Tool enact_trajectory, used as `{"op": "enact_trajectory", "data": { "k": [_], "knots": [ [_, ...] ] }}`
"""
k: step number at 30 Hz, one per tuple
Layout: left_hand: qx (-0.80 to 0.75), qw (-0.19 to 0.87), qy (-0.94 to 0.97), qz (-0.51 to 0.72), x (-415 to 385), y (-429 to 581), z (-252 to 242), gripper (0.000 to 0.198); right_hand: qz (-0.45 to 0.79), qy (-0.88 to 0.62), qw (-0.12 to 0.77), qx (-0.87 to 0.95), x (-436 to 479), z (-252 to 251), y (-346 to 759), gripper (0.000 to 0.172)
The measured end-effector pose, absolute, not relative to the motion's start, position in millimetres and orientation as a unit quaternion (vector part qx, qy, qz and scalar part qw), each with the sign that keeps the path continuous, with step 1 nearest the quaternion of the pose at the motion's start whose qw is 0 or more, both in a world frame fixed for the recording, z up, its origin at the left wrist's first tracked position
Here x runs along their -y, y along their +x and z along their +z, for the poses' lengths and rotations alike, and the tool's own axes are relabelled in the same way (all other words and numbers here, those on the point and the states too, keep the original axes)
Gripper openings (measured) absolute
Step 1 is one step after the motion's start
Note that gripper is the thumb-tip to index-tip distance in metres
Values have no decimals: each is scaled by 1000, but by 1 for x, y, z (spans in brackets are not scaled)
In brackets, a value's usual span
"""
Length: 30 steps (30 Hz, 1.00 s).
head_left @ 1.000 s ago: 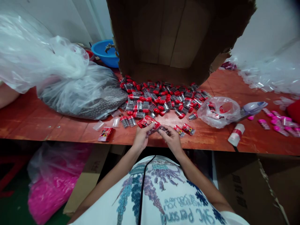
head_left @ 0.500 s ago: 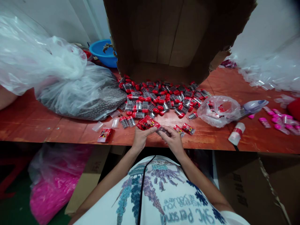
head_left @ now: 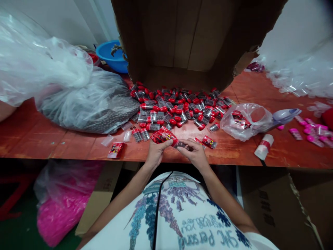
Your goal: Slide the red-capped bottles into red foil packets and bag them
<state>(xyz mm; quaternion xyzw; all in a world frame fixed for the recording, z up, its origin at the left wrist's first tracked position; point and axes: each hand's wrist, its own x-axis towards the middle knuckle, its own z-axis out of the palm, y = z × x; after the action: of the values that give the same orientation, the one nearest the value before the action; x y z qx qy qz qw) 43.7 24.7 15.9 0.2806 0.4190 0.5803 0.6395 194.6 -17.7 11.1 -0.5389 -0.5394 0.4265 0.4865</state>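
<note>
My left hand (head_left: 156,152) is closed on several red printed packets (head_left: 162,134), fanned out above the table's front edge. In the pinched fingers of my right hand (head_left: 195,152) is a small clear bottle (head_left: 183,145) with dark contents, its end meeting the packets. Whether it is inside a packet I cannot tell. Just beyond my hands spreads a heap of red-capped bottles (head_left: 179,110) filled with dark beads. Two filled packets (head_left: 208,141) lie beside my right hand, one partly hidden. A stack of red packets (head_left: 116,150) lies to the left.
A torn cardboard box (head_left: 194,38) opens toward me behind the heap. At left sits a plastic bag of dark beads (head_left: 91,107), with a blue basin (head_left: 110,57) behind. To the right are a clear bag (head_left: 234,130), a purple scoop (head_left: 284,115), a white roll (head_left: 263,147) and pink bottles (head_left: 316,130).
The bottle and my right hand have shifted slightly right and down, and more of the bottle shows. My left hand keeps its hold on the packets. The view has tilted a little.
</note>
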Motion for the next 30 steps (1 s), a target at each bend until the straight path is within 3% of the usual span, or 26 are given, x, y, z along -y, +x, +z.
{"op": "enact_trajectory", "data": {
  "k": [15, 22, 30],
  "knots": [
    [-421, 659, 360, 509, -19, 38, 16, 23, 469, -546, 501, 481, 22, 10, 186, 28],
    [-415, 692, 355, 472, -16, 36, 13, 22, 537, -524, 532, 391, 24, 2, 174, 42],
    [-422, 653, 350, 522, -14, 40, 14, 20, 496, -522, 526, 453, 24, -4, 172, 37]
  ]
}}
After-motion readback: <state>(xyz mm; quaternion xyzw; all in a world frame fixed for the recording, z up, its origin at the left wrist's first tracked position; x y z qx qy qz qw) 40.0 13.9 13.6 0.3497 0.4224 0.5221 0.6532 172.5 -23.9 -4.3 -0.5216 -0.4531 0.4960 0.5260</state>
